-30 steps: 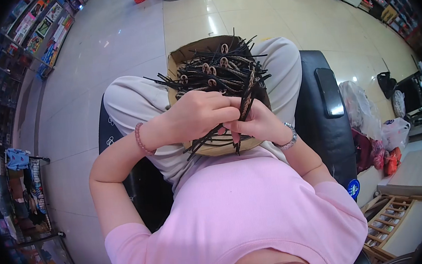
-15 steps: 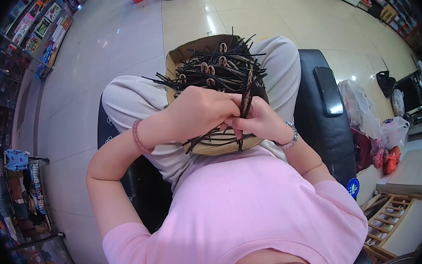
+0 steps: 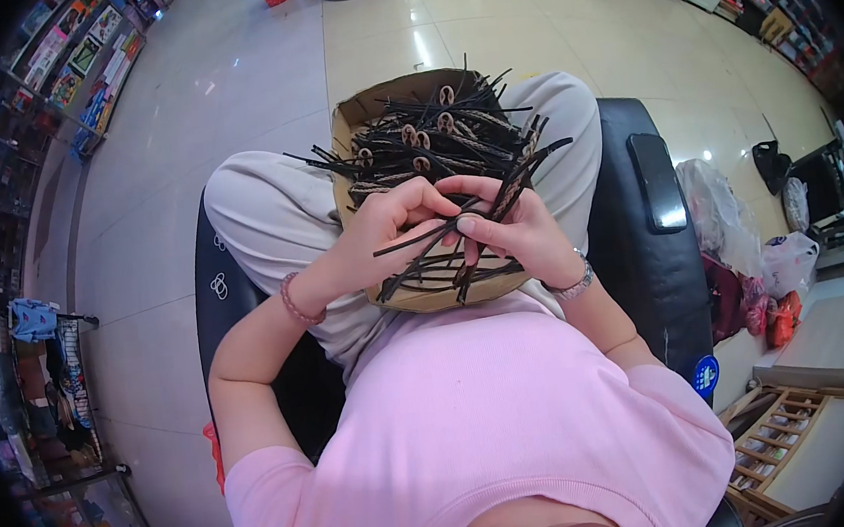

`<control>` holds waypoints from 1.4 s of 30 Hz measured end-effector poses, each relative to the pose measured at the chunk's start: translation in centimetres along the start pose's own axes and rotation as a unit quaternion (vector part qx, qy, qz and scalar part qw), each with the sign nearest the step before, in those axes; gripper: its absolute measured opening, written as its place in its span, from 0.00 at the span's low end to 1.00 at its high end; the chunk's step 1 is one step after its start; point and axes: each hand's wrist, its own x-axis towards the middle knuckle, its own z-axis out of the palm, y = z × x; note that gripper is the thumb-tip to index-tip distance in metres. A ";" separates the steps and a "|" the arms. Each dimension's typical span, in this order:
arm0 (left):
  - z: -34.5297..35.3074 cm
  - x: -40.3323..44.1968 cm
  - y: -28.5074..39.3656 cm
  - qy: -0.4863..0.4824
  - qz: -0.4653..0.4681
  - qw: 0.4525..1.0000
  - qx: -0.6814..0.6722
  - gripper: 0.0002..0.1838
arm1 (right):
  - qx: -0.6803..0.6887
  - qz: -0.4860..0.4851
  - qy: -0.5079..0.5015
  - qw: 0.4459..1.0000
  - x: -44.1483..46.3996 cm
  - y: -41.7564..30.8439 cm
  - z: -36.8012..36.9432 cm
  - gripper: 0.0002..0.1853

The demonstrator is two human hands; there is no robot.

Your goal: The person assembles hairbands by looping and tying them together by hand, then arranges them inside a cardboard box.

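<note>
Both hands meet over a cardboard box (image 3: 353, 106) on my lap. My right hand (image 3: 530, 234), with a watch at its wrist, is closed on a braided black-and-tan cord (image 3: 508, 196), thumb pressed on top. The cord slants up to the right, and loose black ends stick out to the left. My left hand (image 3: 384, 232) pinches near those black strands (image 3: 408, 243), fingertips close to the right thumb. Inside the box lies a tangled pile of similar braided cords (image 3: 451, 140), several with oval tan loops or tags. More black strands lie along the box's near side.
A black padded bench or seat (image 3: 635, 285) is under me, with a phone (image 3: 656, 183) on its right part and small white rings (image 3: 219, 285) on the left. Plastic bags (image 3: 788, 262) sit at the right. Stocked shelves (image 3: 74, 73) stand at the left.
My left hand has drawn back down and left from over the cord, its fingers now more visible. The braided cord has tilted further to the right in my right hand.
</note>
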 end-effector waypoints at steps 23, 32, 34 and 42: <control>0.0 1.2 2.4 -0.060 0.300 0.771 0.559 0.09 | -0.117 -0.071 -0.037 0.990 0.0 1.9 -0.3 0.24; 0.4 0.7 -0.4 0.021 0.016 1.000 -0.002 0.13 | 0.017 -0.009 0.030 0.999 -0.5 0.4 -0.3 0.24; 1.1 0.5 -0.7 0.067 0.060 0.993 0.080 0.12 | 0.032 -0.019 0.048 0.998 -0.2 0.8 -0.3 0.24; 4.2 -1.2 -1.4 0.245 0.093 0.856 0.446 0.08 | 0.132 -0.065 0.123 0.981 1.0 2.1 0.0 0.24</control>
